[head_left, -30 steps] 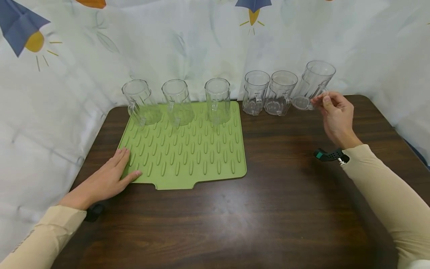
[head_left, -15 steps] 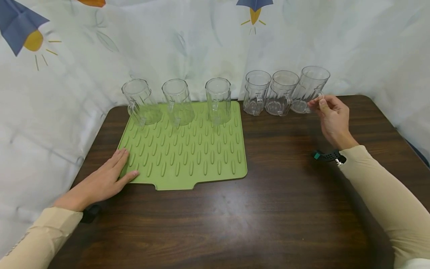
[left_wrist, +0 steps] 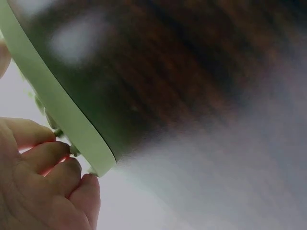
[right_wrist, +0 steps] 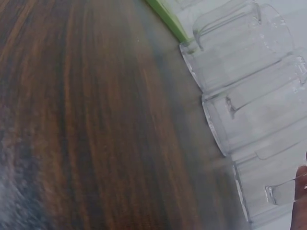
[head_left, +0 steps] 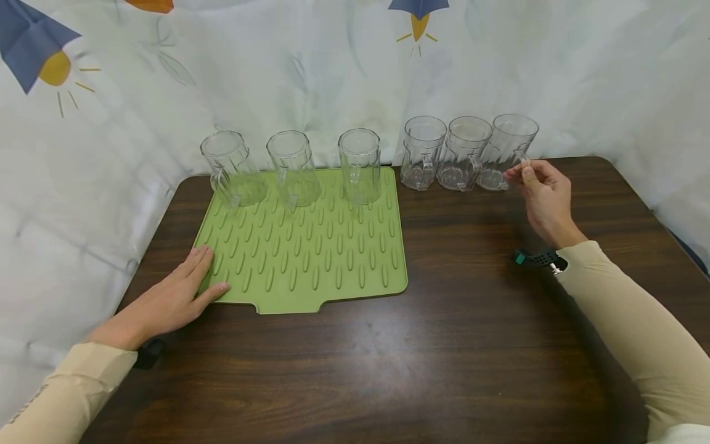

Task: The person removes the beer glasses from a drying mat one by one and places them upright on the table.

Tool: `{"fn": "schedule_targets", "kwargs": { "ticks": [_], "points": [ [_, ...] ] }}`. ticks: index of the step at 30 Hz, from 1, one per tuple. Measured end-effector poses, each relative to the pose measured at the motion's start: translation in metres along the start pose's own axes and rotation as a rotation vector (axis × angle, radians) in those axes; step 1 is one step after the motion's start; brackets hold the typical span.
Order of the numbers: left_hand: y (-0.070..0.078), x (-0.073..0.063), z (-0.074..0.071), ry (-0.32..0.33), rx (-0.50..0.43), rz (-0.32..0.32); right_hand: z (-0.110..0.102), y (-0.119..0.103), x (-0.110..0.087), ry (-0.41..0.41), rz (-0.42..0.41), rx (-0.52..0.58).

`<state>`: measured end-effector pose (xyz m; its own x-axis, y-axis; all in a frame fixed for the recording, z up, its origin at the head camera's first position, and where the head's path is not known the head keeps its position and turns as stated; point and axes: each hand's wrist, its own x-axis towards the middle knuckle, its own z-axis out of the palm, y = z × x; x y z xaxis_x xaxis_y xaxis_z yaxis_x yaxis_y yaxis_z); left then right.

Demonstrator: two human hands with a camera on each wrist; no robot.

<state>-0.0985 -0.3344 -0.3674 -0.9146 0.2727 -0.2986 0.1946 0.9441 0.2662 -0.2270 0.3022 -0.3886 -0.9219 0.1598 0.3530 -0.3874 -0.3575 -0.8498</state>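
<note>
My right hand (head_left: 546, 200) pinches the handle of a clear mug (head_left: 511, 139), the rightmost of three upright in a touching row at the table's back. Beside it stand a second clear mug (head_left: 465, 154) and a third (head_left: 423, 154). In the right wrist view, fingertips (right_wrist: 301, 191) show at the held mug's handle; most of the hand lies outside that view. My left hand (head_left: 161, 302) rests flat on the front left corner of a green ridged mat (head_left: 299, 259), fingers extended. From the left wrist view, the fingers touch the mat's upper face at its edge (left_wrist: 72, 110).
Along the mat's back edge stand three more clear mugs (head_left: 235, 169), spaced apart, handles toward the front. The dark wooden table (head_left: 388, 364) reaches past the mat on both sides. A white patterned curtain (head_left: 333, 68) hangs close behind the mugs.
My right hand has moved the held mug left and slightly down, from tilted and apart to upright against its neighbour. The left hand has shifted slightly left on the mat.
</note>
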Motion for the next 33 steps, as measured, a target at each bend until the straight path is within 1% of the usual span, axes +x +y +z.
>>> {"fn": "schedule_targets", "kwargs": {
  "ticks": [6,15,25,30,33],
  "points": [
    [-0.0002,0.0003,0.0001,-0.008,0.004,-0.009,-0.0004,0.0008,-0.0025,0.005,0.013,-0.02],
    [-0.0009,-0.0026,-0.0005,0.002,0.013,-0.006,-0.002,0.0008,-0.0042,-0.004,0.032,-0.046],
    [0.0023,-0.004,0.0003,0.0,0.014,-0.007,-0.0043,0.0001,-0.0083,-0.005,0.052,-0.076],
    [0.0014,-0.004,0.0008,0.0,0.009,-0.006,-0.0029,-0.0024,-0.0078,-0.012,0.083,-0.111],
    [0.0006,-0.0037,0.0006,0.0,0.006,-0.003,-0.0026,-0.0046,-0.0083,-0.015,0.117,-0.132]
  ]
}}
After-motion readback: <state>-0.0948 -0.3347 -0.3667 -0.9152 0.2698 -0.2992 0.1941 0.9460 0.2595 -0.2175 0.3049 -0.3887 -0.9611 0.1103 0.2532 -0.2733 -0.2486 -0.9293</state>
